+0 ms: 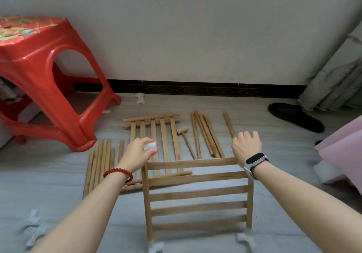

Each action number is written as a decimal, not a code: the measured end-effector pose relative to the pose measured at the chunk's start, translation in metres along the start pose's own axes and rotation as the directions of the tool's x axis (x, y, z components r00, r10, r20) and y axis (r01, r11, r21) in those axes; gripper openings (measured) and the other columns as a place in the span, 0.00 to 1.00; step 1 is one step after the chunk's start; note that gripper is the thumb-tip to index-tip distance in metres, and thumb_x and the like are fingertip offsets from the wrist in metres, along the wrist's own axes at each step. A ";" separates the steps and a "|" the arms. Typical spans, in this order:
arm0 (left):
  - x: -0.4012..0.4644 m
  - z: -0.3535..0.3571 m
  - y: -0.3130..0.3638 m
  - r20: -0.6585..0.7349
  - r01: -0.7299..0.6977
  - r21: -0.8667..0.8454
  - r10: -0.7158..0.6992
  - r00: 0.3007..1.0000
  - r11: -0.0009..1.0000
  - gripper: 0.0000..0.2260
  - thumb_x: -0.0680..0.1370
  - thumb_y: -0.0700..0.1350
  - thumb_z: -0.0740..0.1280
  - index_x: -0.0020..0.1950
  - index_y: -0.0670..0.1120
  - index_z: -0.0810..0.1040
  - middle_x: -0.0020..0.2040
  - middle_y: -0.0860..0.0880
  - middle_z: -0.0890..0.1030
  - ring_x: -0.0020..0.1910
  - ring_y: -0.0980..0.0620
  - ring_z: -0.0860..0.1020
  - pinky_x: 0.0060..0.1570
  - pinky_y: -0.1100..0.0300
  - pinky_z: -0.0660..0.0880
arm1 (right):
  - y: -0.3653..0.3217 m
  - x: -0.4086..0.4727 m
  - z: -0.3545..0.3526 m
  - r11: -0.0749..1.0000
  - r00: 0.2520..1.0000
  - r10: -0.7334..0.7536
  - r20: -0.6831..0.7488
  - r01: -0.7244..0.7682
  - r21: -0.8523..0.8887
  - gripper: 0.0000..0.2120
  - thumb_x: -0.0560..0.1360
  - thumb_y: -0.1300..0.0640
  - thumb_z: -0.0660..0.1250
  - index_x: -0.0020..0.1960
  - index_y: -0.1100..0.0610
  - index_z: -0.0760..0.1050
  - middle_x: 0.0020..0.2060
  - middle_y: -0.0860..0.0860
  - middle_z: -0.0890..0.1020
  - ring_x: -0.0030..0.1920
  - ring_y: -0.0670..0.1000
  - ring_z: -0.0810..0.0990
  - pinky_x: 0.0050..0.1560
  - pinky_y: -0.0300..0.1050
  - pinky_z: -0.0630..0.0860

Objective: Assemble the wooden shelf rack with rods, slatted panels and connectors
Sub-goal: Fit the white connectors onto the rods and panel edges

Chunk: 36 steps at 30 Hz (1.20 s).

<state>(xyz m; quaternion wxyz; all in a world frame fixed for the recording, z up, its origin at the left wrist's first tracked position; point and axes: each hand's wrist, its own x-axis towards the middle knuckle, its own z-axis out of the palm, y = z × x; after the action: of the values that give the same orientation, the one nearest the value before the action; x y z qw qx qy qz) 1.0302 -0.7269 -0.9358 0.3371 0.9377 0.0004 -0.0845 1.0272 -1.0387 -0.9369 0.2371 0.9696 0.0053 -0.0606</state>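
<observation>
Left hand (137,151) pinches white (perhaps plastic) connector (150,146).

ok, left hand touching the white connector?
Touching. The head view shows the left hand pinching the white connector between thumb and fingers, above the near panel's top left corner.

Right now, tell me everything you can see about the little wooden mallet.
The mallet is small, of pale bare wood: a short blocky head on a thin round handle. It lies flat on the floor, head toward the wall, between the flat panel and a bunch of rods. No hand touches it.
</observation>
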 end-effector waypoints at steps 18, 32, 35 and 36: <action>0.064 0.136 -0.090 -0.104 0.192 -0.465 -0.269 0.957 0.864 0.05 0.77 0.44 0.66 0.42 0.53 0.77 0.40 0.54 0.78 0.42 0.54 0.76 0.44 0.60 0.72 | -0.114 0.138 0.154 0.767 0.896 0.168 0.411 -0.381 0.516 0.20 0.77 0.65 0.54 0.69 0.65 0.58 0.65 0.61 0.65 0.63 0.62 0.67 0.56 0.54 0.68; 0.054 0.106 -0.036 0.001 0.102 -0.574 -0.124 0.992 0.813 0.07 0.79 0.38 0.62 0.49 0.51 0.74 0.37 0.50 0.78 0.35 0.60 0.77 0.40 0.67 0.74 | -0.078 0.104 0.085 0.139 0.876 0.372 0.307 -0.379 0.915 0.10 0.77 0.59 0.56 0.57 0.60 0.64 0.36 0.53 0.75 0.33 0.53 0.74 0.32 0.45 0.65; 0.046 0.084 -0.007 0.000 0.005 -0.556 -0.006 1.000 0.831 0.08 0.79 0.40 0.63 0.48 0.54 0.73 0.49 0.54 0.76 0.48 0.57 0.76 0.46 0.63 0.72 | -0.058 0.075 0.062 0.115 0.895 0.446 0.009 -0.067 0.991 0.08 0.79 0.55 0.58 0.58 0.54 0.67 0.35 0.43 0.73 0.31 0.41 0.71 0.30 0.42 0.64; 0.042 0.078 0.002 -0.005 -0.024 -0.545 0.025 1.000 0.838 0.08 0.79 0.41 0.63 0.48 0.55 0.72 0.51 0.56 0.75 0.51 0.57 0.75 0.47 0.62 0.71 | -0.053 0.064 0.052 0.100 0.879 0.471 -0.073 0.029 0.995 0.08 0.79 0.56 0.58 0.58 0.52 0.68 0.34 0.42 0.72 0.31 0.41 0.72 0.30 0.40 0.65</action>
<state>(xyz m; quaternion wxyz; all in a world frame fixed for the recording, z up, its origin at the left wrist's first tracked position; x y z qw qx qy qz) 1.0595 -0.7796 -1.0002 0.5908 0.8030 0.0119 -0.0776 1.0827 -1.0170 -1.0146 -0.4550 0.8618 -0.1399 0.1750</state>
